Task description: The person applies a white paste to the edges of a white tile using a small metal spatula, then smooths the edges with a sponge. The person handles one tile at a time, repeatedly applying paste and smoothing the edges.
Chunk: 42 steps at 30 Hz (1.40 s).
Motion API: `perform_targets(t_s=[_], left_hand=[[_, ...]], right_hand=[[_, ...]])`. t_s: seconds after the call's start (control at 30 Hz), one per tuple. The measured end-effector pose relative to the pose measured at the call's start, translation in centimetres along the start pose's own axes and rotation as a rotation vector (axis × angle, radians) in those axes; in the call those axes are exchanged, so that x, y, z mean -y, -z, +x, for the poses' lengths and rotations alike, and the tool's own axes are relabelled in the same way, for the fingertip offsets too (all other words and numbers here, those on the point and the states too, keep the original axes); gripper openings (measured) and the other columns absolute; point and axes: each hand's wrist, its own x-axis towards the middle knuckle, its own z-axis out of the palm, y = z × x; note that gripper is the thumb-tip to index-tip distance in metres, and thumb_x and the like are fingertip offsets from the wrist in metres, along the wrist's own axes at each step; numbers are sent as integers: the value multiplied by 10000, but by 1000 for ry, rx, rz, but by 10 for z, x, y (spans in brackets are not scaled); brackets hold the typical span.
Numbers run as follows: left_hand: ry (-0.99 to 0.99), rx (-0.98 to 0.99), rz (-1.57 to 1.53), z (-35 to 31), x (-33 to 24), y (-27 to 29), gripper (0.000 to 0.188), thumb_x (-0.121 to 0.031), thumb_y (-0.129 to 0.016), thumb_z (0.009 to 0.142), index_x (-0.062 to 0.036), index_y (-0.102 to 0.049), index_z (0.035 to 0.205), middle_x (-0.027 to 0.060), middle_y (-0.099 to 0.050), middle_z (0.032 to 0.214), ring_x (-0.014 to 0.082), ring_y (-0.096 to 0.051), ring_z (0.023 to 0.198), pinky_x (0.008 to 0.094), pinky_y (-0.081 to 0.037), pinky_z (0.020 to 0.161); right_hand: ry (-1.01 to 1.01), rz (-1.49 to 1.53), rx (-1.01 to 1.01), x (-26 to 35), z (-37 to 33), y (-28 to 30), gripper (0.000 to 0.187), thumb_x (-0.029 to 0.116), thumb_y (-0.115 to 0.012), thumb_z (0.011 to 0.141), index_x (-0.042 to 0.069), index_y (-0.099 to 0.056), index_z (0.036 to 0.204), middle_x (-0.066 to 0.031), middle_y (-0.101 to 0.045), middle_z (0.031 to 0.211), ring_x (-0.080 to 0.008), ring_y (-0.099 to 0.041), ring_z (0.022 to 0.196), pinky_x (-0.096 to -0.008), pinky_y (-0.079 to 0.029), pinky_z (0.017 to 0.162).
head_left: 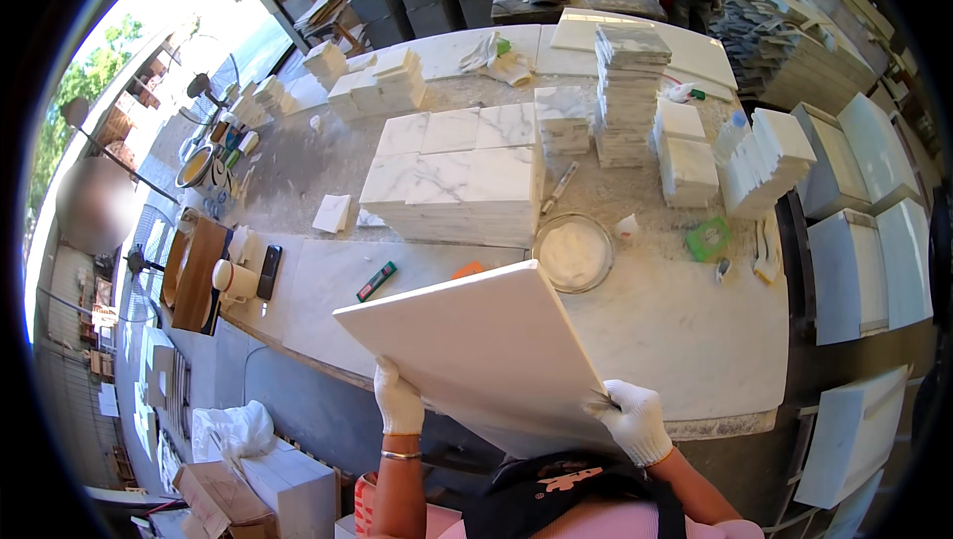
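Before you stretches the broad pale stone-topped worktable (715, 340), dusty across its middle and smooth along the side nearest you. On it sits a large, low block of white, grey-veined marble tiles (467, 182), stacked several layers deep. The thing you are working with, a flat rectangular slab of plain off-white stone (476, 340), is tilted up in front of your body, over the near edge of the table; whether it touches the tabletop, you cannot tell from here. Beyond it, to the right of the block, rises a tall column of thin grey-and-white tiles (632, 102). Farther right leans a shorter, stepped row of white tiles (769, 162).

At the table's left end stands an open brown wooden box (196, 286). Just past the slab's far corner lies a round shallow pan with white contents (612, 253). Your left hand (398, 400), in a white knit glove, grips the slab's lower left edge. Your right hand (637, 423), gloved alike, grips its right edge, with something thin and dark at the fingers, too small to make out.

Beside the box is a cream-coloured mug (235, 281), and next to that a black oblong object (269, 272). Left of the slab's far edge lies a slim green-and-dark bar-shaped tool (376, 282). Smallest is a crumpled white scrap (626, 227) just beside the pan.
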Motion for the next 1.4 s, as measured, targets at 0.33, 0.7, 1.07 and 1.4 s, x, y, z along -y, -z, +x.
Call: perform_targets(t_s=[0.33,0.7,1.07,1.4], left_hand=[[-352,-217,951,-14,-30,-40,673,-389,-522,1073,-8,-310,1586,155,-412,1589,249,-427,1414,391,-335,1164],[-1007,106,1307,21,-77,-152,507,-462,-445,1064,-38,-715,1127,150,-702,1156,335,-630,1163,426,-427,1024],[-1007,117,1281,28,-75,-148,437,-439,-517,1019,-60,-722,942,109,-715,928,311,-660,900,407,-442,839],[-1003,95,1247,26,-76,-149,571,-534,-455,1033,-43,-729,933,122,-711,916,315,-672,904,413,-457,844]], right_hand=[[31,27,60,-10,3,10,249,212,-824,810,60,-733,984,-153,-657,755,-320,-616,623,-355,-490,582],[34,76,244,-23,14,21,311,267,-838,824,54,-720,1018,-105,-688,789,-226,-661,672,-333,-522,643],[-371,237,195,-27,144,89,275,234,-627,966,3,-633,1116,-19,-626,771,-63,-551,619,-239,-439,556],[-199,-205,169,-63,215,50,252,289,-682,932,80,-728,1065,-128,-706,908,-247,-670,761,-359,-522,717]])
